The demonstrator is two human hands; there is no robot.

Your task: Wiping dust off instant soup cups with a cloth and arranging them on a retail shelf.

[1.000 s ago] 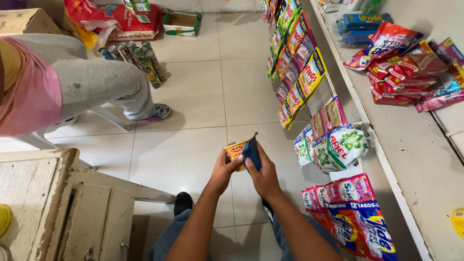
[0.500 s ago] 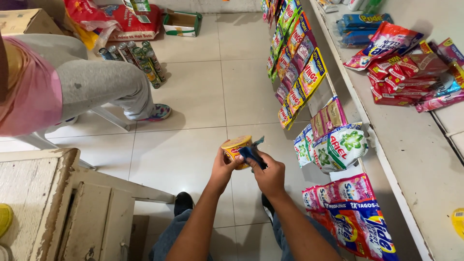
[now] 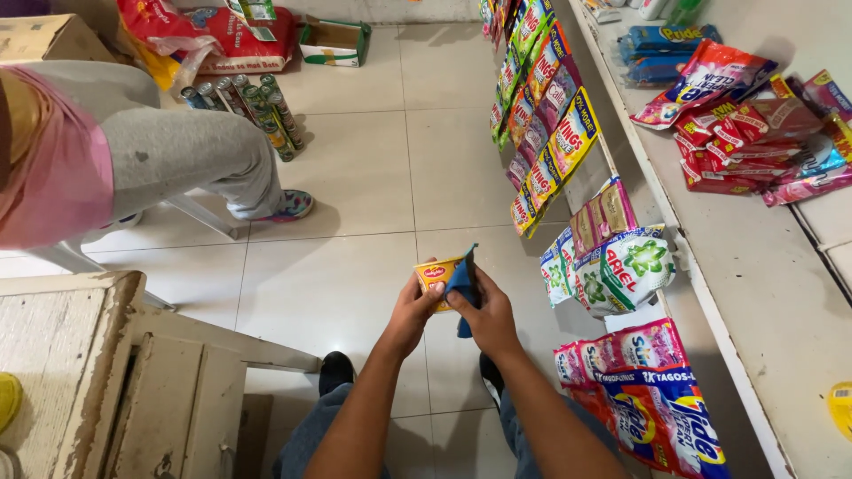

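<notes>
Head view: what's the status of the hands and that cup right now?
Left hand grips yellow cup. Right hand presses blue cloth against cup's side. Nothing between hands and cup; hanging sachets to the right, apart.

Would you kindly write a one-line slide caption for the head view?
Left hand holds a yellow cup while the right hand presses a blue cloth against it.

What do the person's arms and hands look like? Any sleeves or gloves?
Both arms are bare right up to the picture's edge, with no sleeves showing. The left hand and right hand wear no gloves, and I see no rings, watch or bracelets.
</notes>
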